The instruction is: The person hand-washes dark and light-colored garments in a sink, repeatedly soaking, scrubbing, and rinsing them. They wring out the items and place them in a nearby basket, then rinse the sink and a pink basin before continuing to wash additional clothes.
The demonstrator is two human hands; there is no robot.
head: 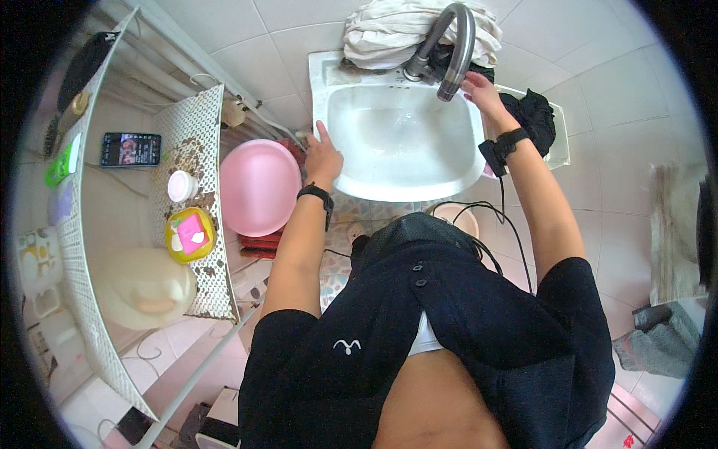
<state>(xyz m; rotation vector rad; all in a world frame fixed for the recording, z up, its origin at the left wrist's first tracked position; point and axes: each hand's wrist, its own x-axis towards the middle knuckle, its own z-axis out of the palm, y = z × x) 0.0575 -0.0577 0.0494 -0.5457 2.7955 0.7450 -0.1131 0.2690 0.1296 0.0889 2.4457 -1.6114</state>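
Observation:
A white ceramic washbasin (404, 188) lies before me, its bowl wet with what looks like a little water. My left hand (323, 160) is at the basin's left rim, empty, index finger stretched forward. At the back right, my right hand (482, 92) is beside the outlet of a curved metal faucet (464, 42). Its fingers are extended and hold nothing that I can see; whether they touch the faucet is unclear. Bunched white cloth (381, 36) lies behind the basin, with dark cloth (446, 56) partly hidden by the faucet.
Black cloth (533, 120) hangs over a white container (561, 137) at right. A pink plastic basin (261, 188) stands at left beside a rusty perforated rack (208, 134), which carries a phone (130, 150), a white jar (182, 186) and a yellow soap dish (211, 238). A black cable (519, 236) hangs from my right wrist.

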